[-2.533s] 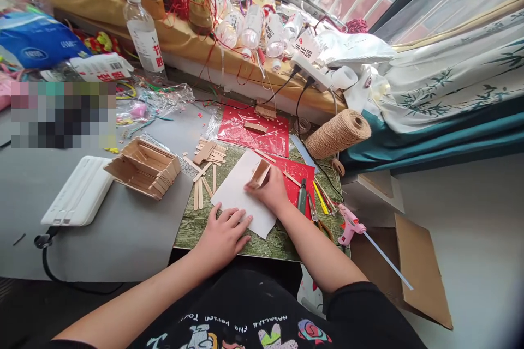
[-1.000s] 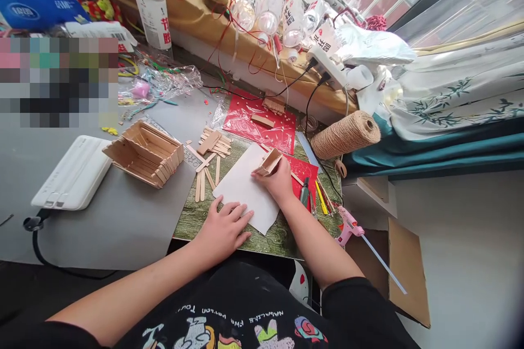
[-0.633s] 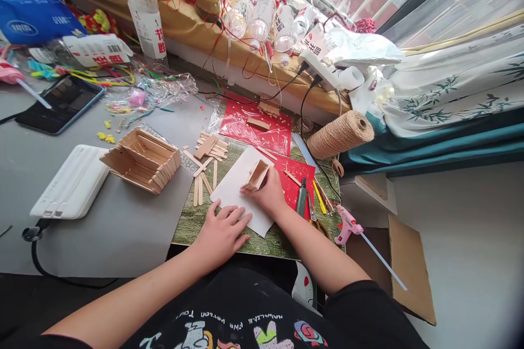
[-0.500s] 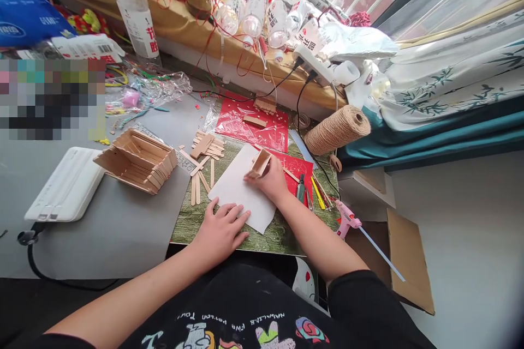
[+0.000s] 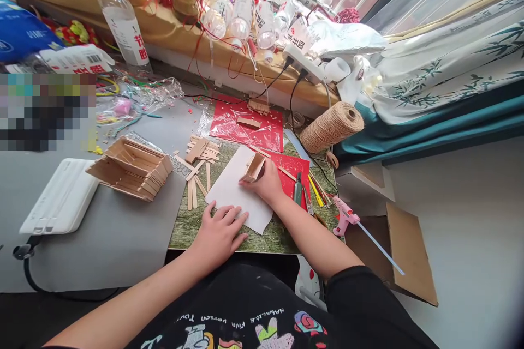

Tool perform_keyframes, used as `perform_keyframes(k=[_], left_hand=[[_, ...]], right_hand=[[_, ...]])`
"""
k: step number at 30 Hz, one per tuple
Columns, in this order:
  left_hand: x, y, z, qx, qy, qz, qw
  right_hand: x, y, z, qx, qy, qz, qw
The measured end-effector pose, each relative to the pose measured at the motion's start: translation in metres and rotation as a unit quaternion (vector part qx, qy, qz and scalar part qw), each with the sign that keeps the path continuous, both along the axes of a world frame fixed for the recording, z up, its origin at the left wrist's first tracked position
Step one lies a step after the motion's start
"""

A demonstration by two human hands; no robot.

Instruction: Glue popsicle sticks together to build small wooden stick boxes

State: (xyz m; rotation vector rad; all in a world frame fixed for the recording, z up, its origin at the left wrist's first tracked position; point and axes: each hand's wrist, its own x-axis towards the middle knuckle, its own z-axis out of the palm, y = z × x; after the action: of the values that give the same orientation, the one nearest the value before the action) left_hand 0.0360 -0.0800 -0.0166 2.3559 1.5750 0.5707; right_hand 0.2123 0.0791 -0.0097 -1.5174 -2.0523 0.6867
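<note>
My right hand (image 5: 266, 184) is closed on a small piece built of wooden sticks (image 5: 254, 167) and presses it against a white sheet (image 5: 231, 188) that lies on a green mat (image 5: 192, 223). My left hand (image 5: 219, 232) lies flat with fingers spread on the near corner of the white sheet. Loose wooden sticks (image 5: 200, 152) lie just left of the sheet, and a larger open box of wooden sticks (image 5: 131, 168) stands further left on the grey table.
Red sheets (image 5: 245, 125), a spool of twine (image 5: 331, 126), cutters and yellow tools (image 5: 307, 191) and a pink glue gun (image 5: 346, 221) lie right of my hands. A white flat case (image 5: 61, 202) sits left. Bottles (image 5: 120, 19), a power strip (image 5: 303, 62) and clutter line the far ledge.
My right hand rocks the small stick piece slightly over the white sheet and stays in the same spot. My left hand keeps holding the sheet down. The view shifts a little.
</note>
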Motion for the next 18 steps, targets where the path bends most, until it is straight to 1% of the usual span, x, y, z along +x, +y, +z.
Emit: perform_keyframes(k=[1,5,8,9,12,13,16,17,18], left_hand=[[0.0001,0.0002,0.0000,0.002,-0.001,0.001,1.000],[0.0005,-0.0001,-0.0008,0.003,-0.004,0.003,1.000],[0.0002,-0.0006,-0.0015,0.001,-0.008,0.002,1.000],[0.0000,-0.0007,-0.0015,0.001,-0.009,0.002,1.000],[-0.0008,-0.0008,-0.0007,-0.002,-0.008,0.000,1.000],[-0.0010,-0.0007,-0.0002,-0.002,-0.008,0.000,1.000],[-0.0015,-0.0003,0.0014,0.006,-0.009,-0.001,1.000],[-0.0015,-0.0001,0.0019,0.009,-0.007,-0.001,1.000],[-0.0015,-0.0001,0.0023,0.011,-0.004,0.001,1.000]], right_hand=[[0.0003,0.0004,0.0003,0.006,0.002,-0.015,1.000],[0.0026,0.0034,0.0017,-0.019,-0.010,0.050,0.999],[0.0045,0.0044,0.0028,0.012,-0.015,-0.020,1.000],[0.0049,0.0037,0.0033,0.018,-0.011,-0.028,0.999],[0.0051,0.0007,0.0056,-0.016,-0.013,0.051,0.998],[0.0045,0.0003,0.0064,-0.019,-0.019,0.054,0.998],[0.0001,-0.0008,0.0070,0.001,-0.015,-0.012,1.000],[-0.0017,-0.0018,0.0064,0.006,-0.008,-0.017,1.000],[-0.0029,-0.0028,0.0057,0.003,-0.001,0.009,1.000]])
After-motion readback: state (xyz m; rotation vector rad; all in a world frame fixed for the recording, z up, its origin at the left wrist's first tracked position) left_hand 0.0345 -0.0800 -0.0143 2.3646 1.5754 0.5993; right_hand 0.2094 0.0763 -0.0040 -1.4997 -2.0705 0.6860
